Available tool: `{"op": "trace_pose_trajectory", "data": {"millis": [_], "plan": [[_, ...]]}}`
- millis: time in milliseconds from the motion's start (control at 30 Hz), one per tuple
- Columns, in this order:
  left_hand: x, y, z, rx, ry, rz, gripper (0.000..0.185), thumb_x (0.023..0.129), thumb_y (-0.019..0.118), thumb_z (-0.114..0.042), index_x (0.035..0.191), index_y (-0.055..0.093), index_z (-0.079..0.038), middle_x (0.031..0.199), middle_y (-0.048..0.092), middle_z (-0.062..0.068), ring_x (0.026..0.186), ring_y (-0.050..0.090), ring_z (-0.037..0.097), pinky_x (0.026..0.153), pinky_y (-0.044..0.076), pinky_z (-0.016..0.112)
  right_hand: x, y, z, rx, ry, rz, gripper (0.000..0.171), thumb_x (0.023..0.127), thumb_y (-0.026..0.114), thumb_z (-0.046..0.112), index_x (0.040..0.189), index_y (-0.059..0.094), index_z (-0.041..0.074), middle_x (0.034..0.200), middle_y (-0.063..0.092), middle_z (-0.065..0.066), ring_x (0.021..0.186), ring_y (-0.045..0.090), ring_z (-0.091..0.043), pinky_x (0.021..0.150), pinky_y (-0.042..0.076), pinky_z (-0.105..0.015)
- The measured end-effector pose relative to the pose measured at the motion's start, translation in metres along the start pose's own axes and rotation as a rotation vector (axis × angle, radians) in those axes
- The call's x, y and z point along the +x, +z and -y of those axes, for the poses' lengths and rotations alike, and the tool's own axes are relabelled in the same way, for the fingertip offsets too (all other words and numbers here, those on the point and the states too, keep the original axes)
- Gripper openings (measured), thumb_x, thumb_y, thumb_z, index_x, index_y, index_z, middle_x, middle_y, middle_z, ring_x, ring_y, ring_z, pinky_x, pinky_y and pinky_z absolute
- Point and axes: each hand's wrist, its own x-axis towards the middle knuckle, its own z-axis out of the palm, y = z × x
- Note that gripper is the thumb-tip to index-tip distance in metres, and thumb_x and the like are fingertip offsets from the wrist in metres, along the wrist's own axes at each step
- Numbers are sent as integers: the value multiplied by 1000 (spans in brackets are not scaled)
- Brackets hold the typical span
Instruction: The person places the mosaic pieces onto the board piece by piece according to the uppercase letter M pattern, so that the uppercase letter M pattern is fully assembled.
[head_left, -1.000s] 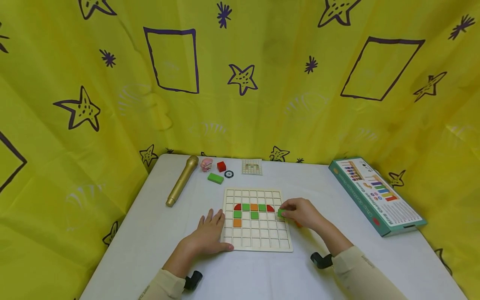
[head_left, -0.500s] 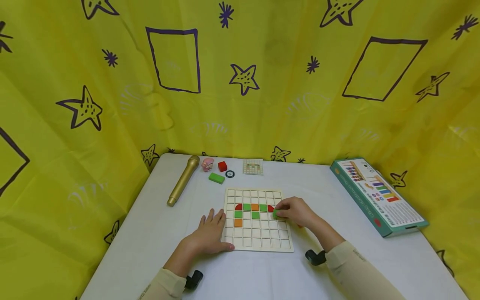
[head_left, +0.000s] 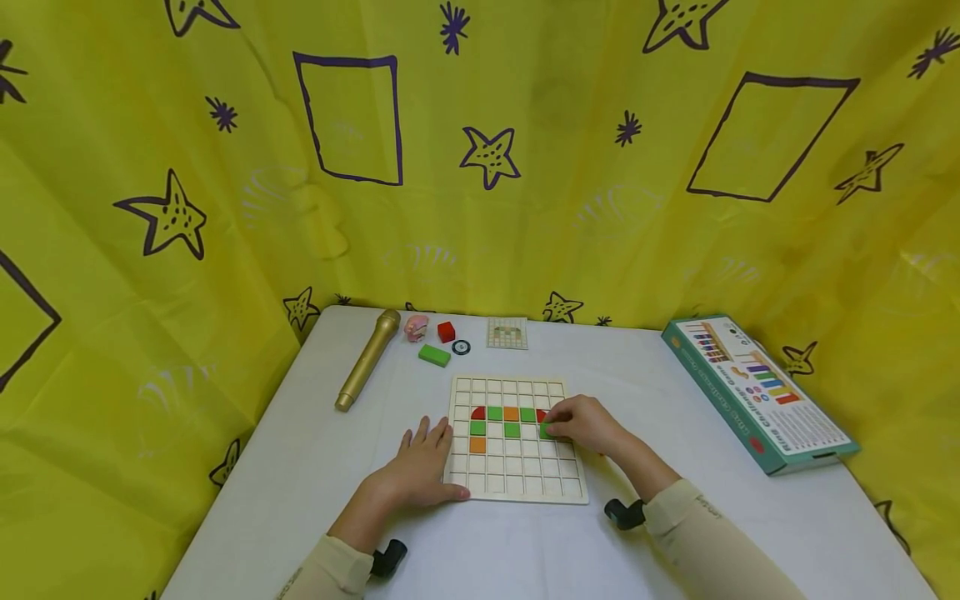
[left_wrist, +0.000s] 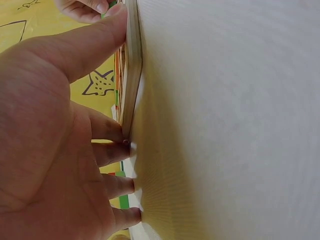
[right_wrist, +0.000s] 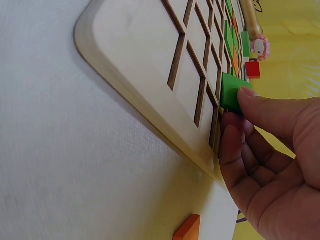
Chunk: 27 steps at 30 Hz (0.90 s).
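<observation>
A pale wooden grid board (head_left: 497, 483) lies on the table, with several green and orange square tiles and two red rounded tiles set in its cells. Between thumb and fingers my right hand (head_left: 588, 425) pinches a green square tile (right_wrist: 231, 91). That tile is tilted over a cell on the board's right side, just below the right red piece. My left hand (head_left: 415, 475) rests at the board's left edge, fingers extended and spread along it, with the thumb over the near left corner, as the left wrist view shows.
Behind the board are a gold microphone (head_left: 367, 362), a pink figure (head_left: 416, 327), a red cube (head_left: 446, 332), a green block (head_left: 434, 356), a round black-and-white disc (head_left: 461, 347) and a pattern card (head_left: 507, 333). A game box (head_left: 757, 392) lies at right. An orange piece (right_wrist: 188, 229) lies beside the board.
My right hand has moved left with the green tile, from the board's right edge to a cell under the right red piece. My left hand stays in place.
</observation>
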Motion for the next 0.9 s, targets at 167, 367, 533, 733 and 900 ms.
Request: {"op": "trace_pose_trajectory", "data": {"millis": [167,367,533,733,900], "plan": [[1,0,1,4,6,-1,110,80,73,-65,156,30,3,164,24,18,151,10,44,118,15,62,1,1,-1,-27,-23,-4,3,89,77,11,91,74,10,84,67,4,80,57,-15,73,49,-31],[1,0,1,4,7,-5,110,80,73,-64,155,30,3,164,24,18,151,11,44,118,15,62,3,3,-1,-70,-37,-16,8,88,79,11,87,71,13,80,63,4,77,55,-15,73,47,-32],[0,0,1,-1,5,-4,110,80,73,-64,156,30,3,164,24,18,151,10,44,118,15,62,4,5,-2,-71,-22,-26,6,87,79,10,85,73,12,82,65,5,78,56,-15,73,49,-32],[0,-1,0,-13,2,-4,109,80,74,-63,155,30,4,164,23,18,151,10,44,118,14,62,5,6,-2,-87,-13,-41,7,87,79,8,82,74,12,80,65,4,79,55,-15,74,48,-33],[0,0,0,-7,5,-5,109,81,73,-63,155,30,4,164,23,18,151,10,44,118,14,62,5,8,-3,-85,-4,-47,8,86,79,8,81,74,11,80,65,3,79,55,-16,73,48,-32]]}}
